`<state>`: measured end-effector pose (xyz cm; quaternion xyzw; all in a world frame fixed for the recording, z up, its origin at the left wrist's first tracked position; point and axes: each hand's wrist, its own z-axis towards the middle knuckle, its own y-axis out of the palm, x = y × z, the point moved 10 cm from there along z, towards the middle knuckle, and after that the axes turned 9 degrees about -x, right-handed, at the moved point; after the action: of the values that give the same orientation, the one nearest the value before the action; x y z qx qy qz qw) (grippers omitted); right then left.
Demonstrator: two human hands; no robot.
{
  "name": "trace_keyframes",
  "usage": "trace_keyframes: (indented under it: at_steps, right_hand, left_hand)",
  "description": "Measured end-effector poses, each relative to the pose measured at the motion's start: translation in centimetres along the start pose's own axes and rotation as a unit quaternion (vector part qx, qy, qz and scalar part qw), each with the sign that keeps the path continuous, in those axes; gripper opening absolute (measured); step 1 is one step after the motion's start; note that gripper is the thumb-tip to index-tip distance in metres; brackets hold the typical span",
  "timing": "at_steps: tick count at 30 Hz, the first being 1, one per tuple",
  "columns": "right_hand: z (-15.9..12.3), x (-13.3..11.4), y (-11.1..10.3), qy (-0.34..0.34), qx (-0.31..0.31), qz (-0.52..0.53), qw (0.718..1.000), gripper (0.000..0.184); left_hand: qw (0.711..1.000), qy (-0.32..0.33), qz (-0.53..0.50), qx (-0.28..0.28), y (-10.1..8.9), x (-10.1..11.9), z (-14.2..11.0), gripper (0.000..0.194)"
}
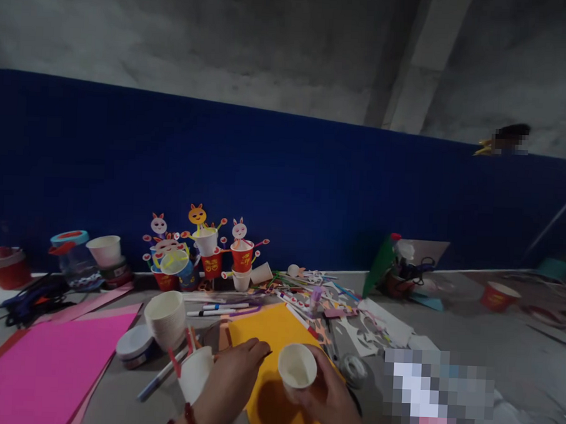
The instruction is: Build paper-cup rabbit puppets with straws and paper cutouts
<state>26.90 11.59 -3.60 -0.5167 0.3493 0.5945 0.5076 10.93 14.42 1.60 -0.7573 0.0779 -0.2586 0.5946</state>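
Note:
My right hand (pixel 329 389) is wrapped around a white paper cup (pixel 297 366), its open mouth tilted toward me, over a yellow-orange sheet of paper (pixel 271 324). To the left of that cup is my left hand (pixel 233 378), its fingers curled together. A small dark tip shows at its fingertips, too small to name. Beside the left wrist, partly hidden by it, another white paper cup (pixel 195 374) has red strips sticking up at its rim. Behind that stands a stack of white paper cups (pixel 166 319), next to a round white-lidded jar (pixel 135 345).
Decorated cup figures (pixel 206 252) stand along the blue partition (pixel 284 187). Pink sheets (pixel 60 365) lie at left. Markers (pixel 225 308), paper scraps (pixel 362 331) and a tape roll (pixel 354 368) are spread across the table. A green bottle (pixel 379 264) stands at right.

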Motion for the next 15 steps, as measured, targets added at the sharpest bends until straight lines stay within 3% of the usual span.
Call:
trace_keyframes:
  at_steps: [3, 6, 9, 12, 15]
  right_hand:
    - [-0.4, -0.2, 0.1, 0.005, -0.009, -0.046, 0.999, 0.057]
    - [-0.4, -0.5, 0.4, 0.003, -0.017, -0.086, 0.996, 0.055]
    - [0.0, -0.6, 0.1, 0.013, -0.020, -0.105, 0.994, 0.052]
    - [0.7, -0.7, -2.1, 0.027, 0.009, -0.108, 0.994, 0.051]
    - [1.2, -1.2, -6.2, 0.036, 0.077, -0.151, 0.985, 0.050]
  left_hand:
    - [0.994, 0.048, -0.079, 0.063, -0.9, 0.3, -0.8, 0.033]
    - [0.964, 0.108, -0.205, 0.134, -1.8, 0.0, -1.6, 0.027]
    - [0.939, 0.100, -0.281, 0.170, -1.0, -1.1, -1.9, 0.023]
    - [0.926, 0.096, -0.324, 0.168, 1.2, -1.4, -1.7, 0.022]
    - [0.924, 0.106, -0.343, 0.131, 3.6, -1.0, -1.0, 0.021]
